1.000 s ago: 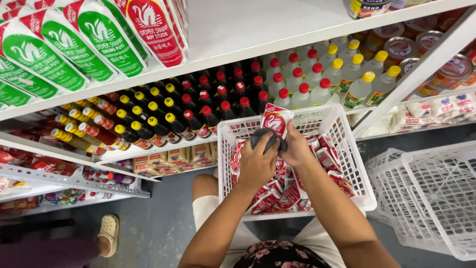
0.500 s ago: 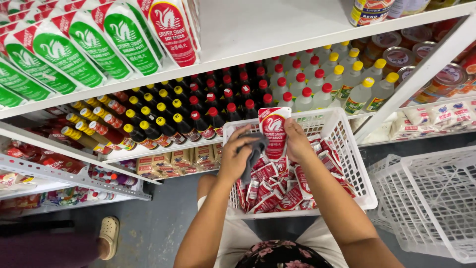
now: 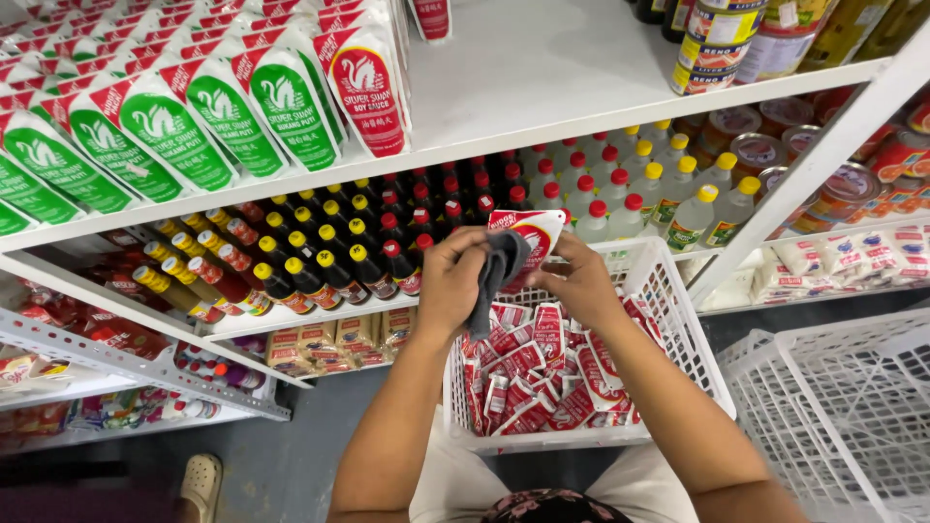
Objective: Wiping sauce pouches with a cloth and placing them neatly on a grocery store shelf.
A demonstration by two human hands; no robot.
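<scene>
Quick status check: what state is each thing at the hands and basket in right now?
Left hand: gripping grey cloth.
Grey cloth: pressed against pouch.
Right hand: holding pouch.
Red-and-white pouch: raised above basket.
White basket: part-filled with pouches.
Second basket: looks empty.

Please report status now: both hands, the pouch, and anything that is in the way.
Left hand presses grey cloth on red-and-white pouch. Right hand holds pouch above white basket of pouches. Nothing in the way.

Red pouch [image 3: 536,235] half behind grey cloth [image 3: 496,276].
</scene>
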